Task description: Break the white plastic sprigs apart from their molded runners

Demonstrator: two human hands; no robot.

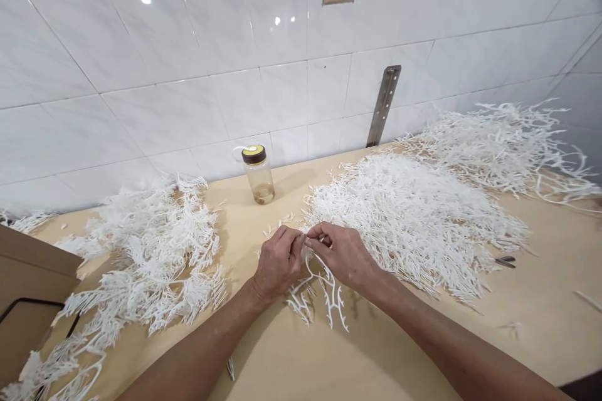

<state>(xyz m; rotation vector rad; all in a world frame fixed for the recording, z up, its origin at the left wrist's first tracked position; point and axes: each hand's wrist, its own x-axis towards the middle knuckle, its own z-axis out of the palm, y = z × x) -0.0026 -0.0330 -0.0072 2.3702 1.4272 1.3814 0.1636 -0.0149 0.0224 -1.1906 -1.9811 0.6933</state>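
Note:
My left hand [278,262] and my right hand [342,253] meet at the middle of the table, fingertips pinched together on a white branching piece [333,297]. Its forked, twig-like ends hang below both hands over the wood. The exact spot where the fingertips grip is too small to make out. Just behind and to the right of my right hand spreads a large heap of small white pieces [414,219]. Left of my left hand lies a looser pile of white branched pieces [150,250].
A clear bottle [260,182] with a dark and yellow-green lid stands near the tiled wall. A metal strip [384,106] leans there. More white strands [508,144] lie at the back right, small dark snips [505,261] beside the heap, a cardboard box [32,294] at left.

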